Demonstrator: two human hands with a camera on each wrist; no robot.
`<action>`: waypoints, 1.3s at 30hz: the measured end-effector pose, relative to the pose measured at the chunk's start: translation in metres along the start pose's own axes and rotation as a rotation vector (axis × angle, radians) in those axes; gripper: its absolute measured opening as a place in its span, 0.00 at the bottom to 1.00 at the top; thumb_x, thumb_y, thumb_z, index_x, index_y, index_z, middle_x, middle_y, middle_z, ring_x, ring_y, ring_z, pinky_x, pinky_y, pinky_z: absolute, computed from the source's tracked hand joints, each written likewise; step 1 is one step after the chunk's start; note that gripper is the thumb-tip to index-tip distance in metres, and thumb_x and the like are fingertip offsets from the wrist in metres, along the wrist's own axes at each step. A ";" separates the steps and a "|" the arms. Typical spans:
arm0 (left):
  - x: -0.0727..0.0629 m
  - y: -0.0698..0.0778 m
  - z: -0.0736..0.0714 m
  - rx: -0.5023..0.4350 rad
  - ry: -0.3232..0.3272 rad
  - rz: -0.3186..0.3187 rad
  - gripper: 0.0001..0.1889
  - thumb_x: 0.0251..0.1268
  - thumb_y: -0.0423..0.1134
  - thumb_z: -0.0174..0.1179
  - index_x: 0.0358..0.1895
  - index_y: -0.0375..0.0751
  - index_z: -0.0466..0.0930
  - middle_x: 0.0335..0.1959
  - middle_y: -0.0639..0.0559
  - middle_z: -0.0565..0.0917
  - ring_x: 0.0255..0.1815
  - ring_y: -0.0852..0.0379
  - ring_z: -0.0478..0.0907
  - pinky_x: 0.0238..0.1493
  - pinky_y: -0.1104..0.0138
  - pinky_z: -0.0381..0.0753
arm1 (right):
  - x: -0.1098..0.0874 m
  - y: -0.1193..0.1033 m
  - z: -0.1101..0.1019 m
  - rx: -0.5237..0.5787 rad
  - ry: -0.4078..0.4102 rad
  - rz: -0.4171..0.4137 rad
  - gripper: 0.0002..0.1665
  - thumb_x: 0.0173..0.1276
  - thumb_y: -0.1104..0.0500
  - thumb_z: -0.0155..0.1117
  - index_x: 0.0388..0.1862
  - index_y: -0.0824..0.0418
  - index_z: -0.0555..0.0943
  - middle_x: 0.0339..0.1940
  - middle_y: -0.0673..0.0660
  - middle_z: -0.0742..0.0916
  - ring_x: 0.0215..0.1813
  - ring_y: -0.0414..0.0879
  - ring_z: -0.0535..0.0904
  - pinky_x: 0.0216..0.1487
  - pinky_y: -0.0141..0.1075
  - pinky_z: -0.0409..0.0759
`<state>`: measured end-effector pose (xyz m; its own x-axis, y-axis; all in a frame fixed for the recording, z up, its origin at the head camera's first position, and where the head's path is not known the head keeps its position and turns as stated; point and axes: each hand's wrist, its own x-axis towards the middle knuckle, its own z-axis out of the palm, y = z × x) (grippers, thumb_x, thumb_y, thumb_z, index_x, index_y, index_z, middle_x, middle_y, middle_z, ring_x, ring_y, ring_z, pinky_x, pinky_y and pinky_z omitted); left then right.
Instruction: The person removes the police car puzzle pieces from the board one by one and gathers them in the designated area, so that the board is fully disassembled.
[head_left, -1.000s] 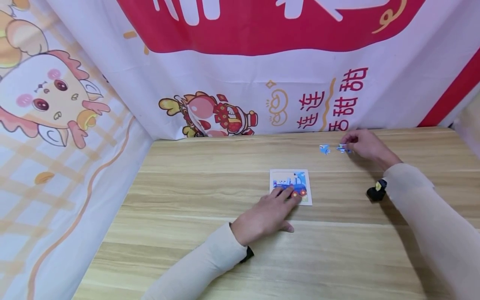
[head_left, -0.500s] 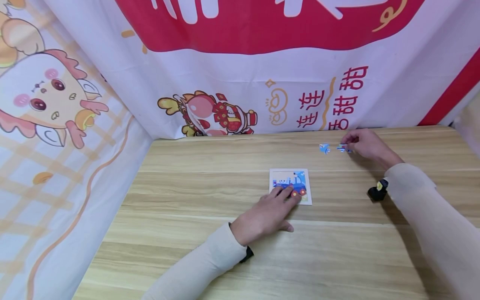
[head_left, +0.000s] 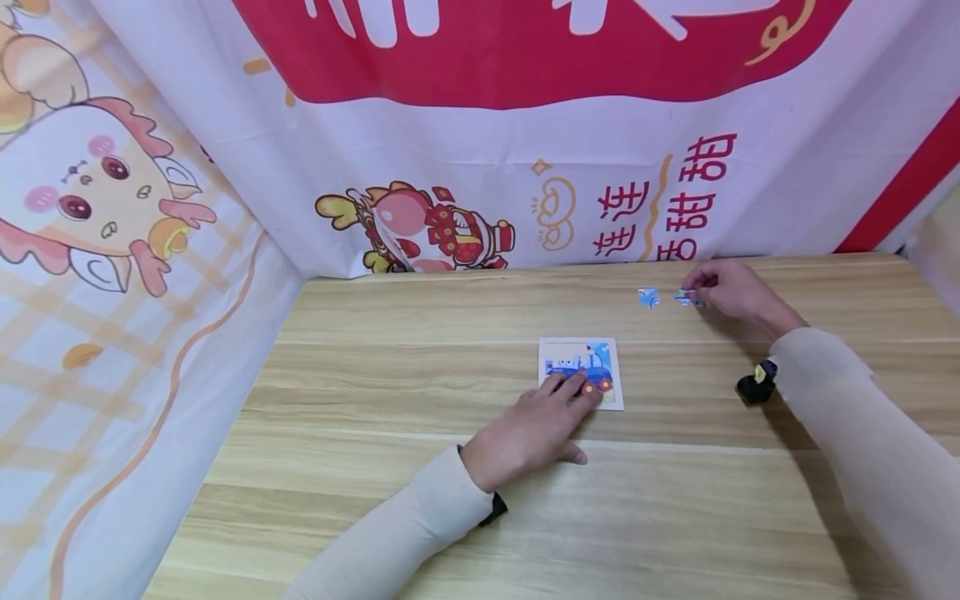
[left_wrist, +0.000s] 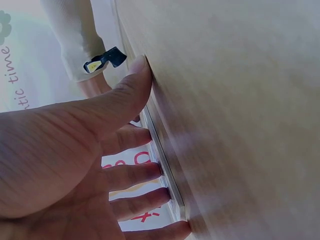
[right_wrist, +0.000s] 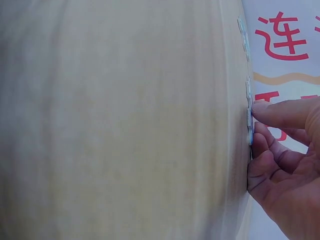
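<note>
A small square picture puzzle [head_left: 578, 344] with a white border and a blue cartoon vehicle lies flat on the table. My left hand [head_left: 536, 429] rests on its lower left part, fingers extended; the left wrist view shows the fingertips along the puzzle's edge [left_wrist: 167, 175], with the thumb off to the side. Farther back on the right, my right hand [head_left: 723, 287] has its fingers curled at a blue puzzle piece [head_left: 684, 297], partly hidden beneath them. In the right wrist view a fingertip is against that piece [right_wrist: 249, 120]. Left of it lies another light-blue puzzle piece [head_left: 648, 298].
The wooden table [head_left: 360, 375] ends at a white and red printed cloth [head_left: 480, 150] hanging behind it, close to the right hand. Another patterned cloth [head_left: 150, 350] hangs along the left side. Black straps with cameras [head_left: 756, 385] sit on the wrists.
Both hands, the puzzle and the pieces stay in almost the same places; only the head view shifts very slightly.
</note>
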<state>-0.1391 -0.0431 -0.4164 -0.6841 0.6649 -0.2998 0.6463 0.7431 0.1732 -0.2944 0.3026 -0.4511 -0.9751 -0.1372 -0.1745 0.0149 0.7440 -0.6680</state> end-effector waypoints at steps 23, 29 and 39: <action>0.002 0.001 0.000 -0.029 -0.011 -0.006 0.44 0.68 0.58 0.67 0.83 0.52 0.60 0.88 0.46 0.53 0.86 0.44 0.53 0.77 0.46 0.70 | -0.011 -0.007 -0.005 0.000 0.022 -0.014 0.15 0.79 0.65 0.57 0.59 0.68 0.81 0.57 0.69 0.81 0.57 0.61 0.74 0.55 0.51 0.76; 0.001 0.000 0.001 -0.034 -0.017 -0.011 0.43 0.69 0.58 0.67 0.83 0.53 0.60 0.88 0.47 0.52 0.86 0.44 0.53 0.77 0.47 0.70 | -0.021 -0.031 0.003 -0.040 0.032 -0.159 0.14 0.75 0.68 0.61 0.56 0.70 0.84 0.54 0.69 0.85 0.56 0.61 0.77 0.57 0.52 0.77; 0.001 -0.001 0.001 0.000 0.014 0.017 0.44 0.67 0.59 0.68 0.83 0.53 0.61 0.86 0.44 0.56 0.86 0.43 0.54 0.73 0.46 0.74 | -0.034 -0.067 0.024 -0.056 -0.006 -0.324 0.10 0.72 0.70 0.65 0.50 0.67 0.87 0.47 0.64 0.90 0.52 0.56 0.83 0.57 0.52 0.80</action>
<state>-0.1398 -0.0432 -0.4177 -0.6776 0.6785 -0.2836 0.6581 0.7316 0.1778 -0.2570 0.2419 -0.4175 -0.9256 -0.3768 0.0363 -0.3085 0.6954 -0.6491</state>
